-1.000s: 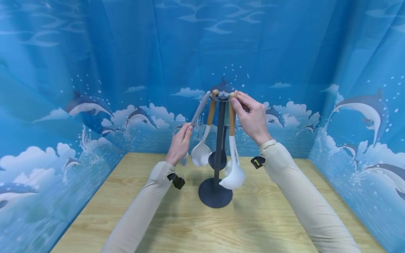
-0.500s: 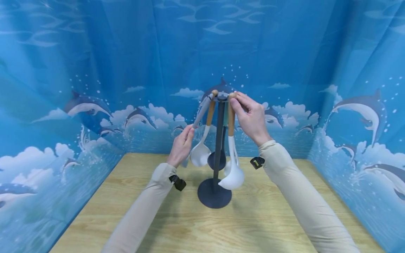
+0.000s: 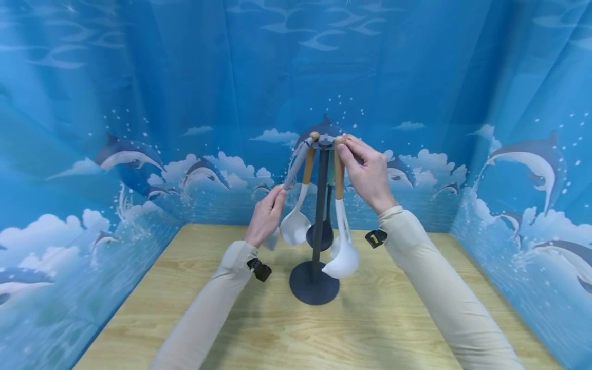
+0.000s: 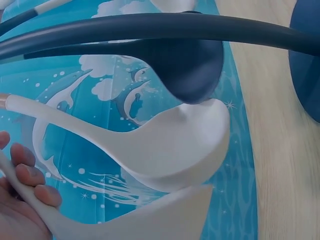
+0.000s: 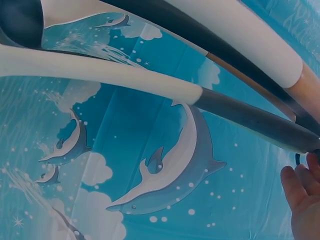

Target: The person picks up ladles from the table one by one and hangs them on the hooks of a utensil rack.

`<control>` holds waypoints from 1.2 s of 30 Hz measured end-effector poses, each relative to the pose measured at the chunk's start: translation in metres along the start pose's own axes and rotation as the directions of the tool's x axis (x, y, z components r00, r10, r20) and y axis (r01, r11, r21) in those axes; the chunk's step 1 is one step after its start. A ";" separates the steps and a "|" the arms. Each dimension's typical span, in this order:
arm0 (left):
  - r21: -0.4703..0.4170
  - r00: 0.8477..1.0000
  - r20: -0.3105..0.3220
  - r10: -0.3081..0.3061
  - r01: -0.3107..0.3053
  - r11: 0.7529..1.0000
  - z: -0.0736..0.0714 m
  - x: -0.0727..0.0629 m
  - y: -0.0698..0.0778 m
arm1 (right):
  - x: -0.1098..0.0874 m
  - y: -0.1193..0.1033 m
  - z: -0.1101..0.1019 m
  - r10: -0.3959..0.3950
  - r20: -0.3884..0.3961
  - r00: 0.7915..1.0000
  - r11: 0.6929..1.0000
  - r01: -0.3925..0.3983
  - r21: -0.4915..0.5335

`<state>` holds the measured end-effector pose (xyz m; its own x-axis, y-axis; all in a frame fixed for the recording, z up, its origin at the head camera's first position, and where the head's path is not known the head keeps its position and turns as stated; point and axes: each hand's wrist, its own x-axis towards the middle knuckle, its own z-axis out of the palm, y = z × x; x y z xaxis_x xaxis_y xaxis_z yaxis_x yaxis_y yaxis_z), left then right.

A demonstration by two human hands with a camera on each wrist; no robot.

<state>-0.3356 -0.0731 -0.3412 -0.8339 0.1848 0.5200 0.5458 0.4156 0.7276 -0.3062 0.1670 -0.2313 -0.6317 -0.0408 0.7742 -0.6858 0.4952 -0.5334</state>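
My left hand (image 3: 267,213) grips the handle of a light grey spatula (image 3: 297,167), which slants with its top close to the ring of the dark utensil stand (image 3: 314,288). In the left wrist view, the curled fingers (image 4: 30,175) wrap the handle, and the wide straight-edged head (image 4: 145,220) is partly cut off. My right hand (image 3: 370,167) pinches the top of a white ladle's (image 3: 344,257) wooden handle at the stand's right side. Between them hang a white, wooden-handled ladle (image 3: 295,226) and a dark ladle (image 3: 325,235).
Another white utensil with a dark handle (image 5: 250,115) hangs behind the held ladle. The stand is on a wooden table (image 3: 287,334), with a blue dolphin-printed curtain (image 3: 277,67) around its back and sides. A black strap device (image 3: 260,269) sits on the left wrist.
My left hand has shifted slightly right and down, bringing the spatula's handle top closer to the stand's ring. My right hand stays at the ladle's handle top.
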 end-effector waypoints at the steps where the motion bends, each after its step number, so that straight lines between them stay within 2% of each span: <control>1: -0.002 1.000 0.000 0.004 -0.004 1.000 0.001 0.000 0.000 | 0.000 0.000 0.000 0.001 -0.001 1.000 1.000 -0.001 0.003; 10: -0.003 0.999 0.001 0.049 -0.049 0.999 0.003 -0.001 -0.005 | 0.001 0.002 0.001 -0.012 0.008 1.000 1.000 0.012 -0.001; 18: -0.026 1.000 0.019 0.010 -0.010 1.000 0.005 -0.008 -0.011 | -0.006 0.010 -0.001 -0.081 0.077 0.994 0.997 0.082 -0.006; 26: -0.025 0.999 -0.042 0.010 -0.011 1.000 0.001 -0.011 -0.012 | -0.017 0.025 -0.003 -0.091 0.100 0.991 0.996 0.089 0.023; 32: 0.032 0.999 -0.054 0.009 -0.007 0.999 0.000 -0.015 -0.013 | -0.027 0.036 -0.006 -0.053 0.124 0.991 0.997 0.059 -0.042; 36: 0.099 0.998 -0.055 0.034 -0.028 0.995 -0.002 -0.022 -0.013 | -0.037 0.046 -0.008 -0.035 0.131 0.991 0.996 0.045 -0.079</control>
<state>-0.3244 -0.0847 -0.3611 -0.8093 0.1491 0.5681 0.5582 0.4962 0.6649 -0.3117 0.1981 -0.2816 -0.6497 -0.1716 0.7406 -0.6828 0.5601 -0.4691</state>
